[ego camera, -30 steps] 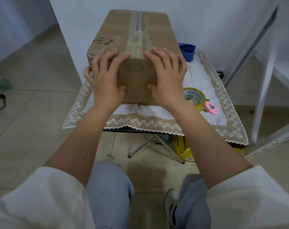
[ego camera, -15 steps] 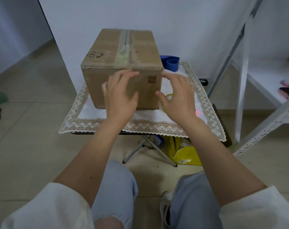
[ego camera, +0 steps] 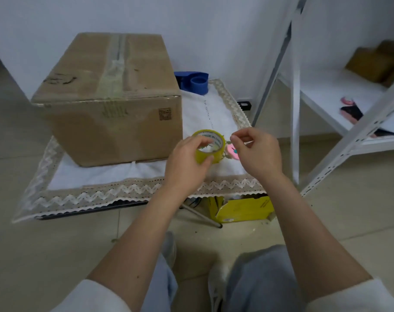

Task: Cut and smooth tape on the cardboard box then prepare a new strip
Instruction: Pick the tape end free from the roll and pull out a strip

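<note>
A brown cardboard box (ego camera: pixel 114 104) stands on a small table covered by a white lace-edged cloth (ego camera: pixel 128 190). Clear tape (ego camera: pixel 114 70) runs along the box's top seam and a short way down the front face. My left hand (ego camera: pixel 187 163) grips a yellow tape roll (ego camera: pixel 210 146) just right of the box, above the cloth. My right hand (ego camera: pixel 256 152) hovers right of the roll, thumb and forefinger pinched together; whether they hold the tape's free end is too fine to tell. A small pink cutter (ego camera: pixel 233 152) lies on the cloth between my hands, partly hidden.
A blue tape dispenser (ego camera: pixel 194 82) sits behind the box at the table's back edge. A white metal shelf frame (ego camera: pixel 295 109) stands close on the right. A yellow carton (ego camera: pixel 245 209) lies on the floor under the table. My knees are below.
Both hands left the box's front face and moved right. My left hand took hold of the yellow roll and my right fingers pinched beside it. The view widened.
</note>
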`<state>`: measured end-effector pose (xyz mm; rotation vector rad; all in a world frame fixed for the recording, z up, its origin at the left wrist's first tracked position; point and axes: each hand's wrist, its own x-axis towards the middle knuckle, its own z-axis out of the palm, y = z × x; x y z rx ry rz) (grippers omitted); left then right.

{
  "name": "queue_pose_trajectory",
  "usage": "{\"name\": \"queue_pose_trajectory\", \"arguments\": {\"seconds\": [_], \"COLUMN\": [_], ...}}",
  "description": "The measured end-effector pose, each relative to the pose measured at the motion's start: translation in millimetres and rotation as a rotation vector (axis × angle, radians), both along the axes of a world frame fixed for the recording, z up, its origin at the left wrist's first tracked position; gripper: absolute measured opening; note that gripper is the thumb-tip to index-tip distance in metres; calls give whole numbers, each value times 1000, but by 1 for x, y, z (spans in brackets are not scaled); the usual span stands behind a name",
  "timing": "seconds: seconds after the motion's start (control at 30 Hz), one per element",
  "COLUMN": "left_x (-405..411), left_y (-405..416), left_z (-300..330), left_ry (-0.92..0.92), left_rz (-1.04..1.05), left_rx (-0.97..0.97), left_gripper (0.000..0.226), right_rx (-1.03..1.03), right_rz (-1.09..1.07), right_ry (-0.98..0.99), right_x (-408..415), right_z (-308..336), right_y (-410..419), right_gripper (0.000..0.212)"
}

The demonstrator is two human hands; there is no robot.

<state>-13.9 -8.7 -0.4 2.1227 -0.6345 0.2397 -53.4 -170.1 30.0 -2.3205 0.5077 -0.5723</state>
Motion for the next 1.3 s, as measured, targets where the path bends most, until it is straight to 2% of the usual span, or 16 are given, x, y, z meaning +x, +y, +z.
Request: {"name": "queue_pose_trajectory", "arguments": {"seconds": [0.23,0.47,0.63,0.73,0.9,1.03,1.2,1.3], "left_x": [32,50,51,52,49,49,50,51], "left_y": [-44,-56,-53,-50,-50,-58,-63,-63], "left_z": [-21,-22,-26,-22,-14,-19,-26,-29], "left_ry": [-54,-56,-5,-34,119,200,233,246], "left_rz": [12,36,23,52,6,-18,-73,-89], "left_rx": [264,342,306,194,-237,-475,-628,-674], "left_gripper": [40,49,59,51,45,49,54,55], "right_rx": [93,143,264,351,595,731,1045,1057], "right_rz": [-44,-69,-59,-70,-71,-103,17,110], "right_ry": [-27,-74,-103,-124,-233,-204,-86,-35], "right_x": [34,60,60,58,55,57,63,65], "right_z": [-28,-44,-62,-67,-54,-47,-36,-34], "right_y": [-27,-46,-43,-40,-32,-28,-23,-19], "right_gripper": [7,7,5,5,9,27,49,39]}}
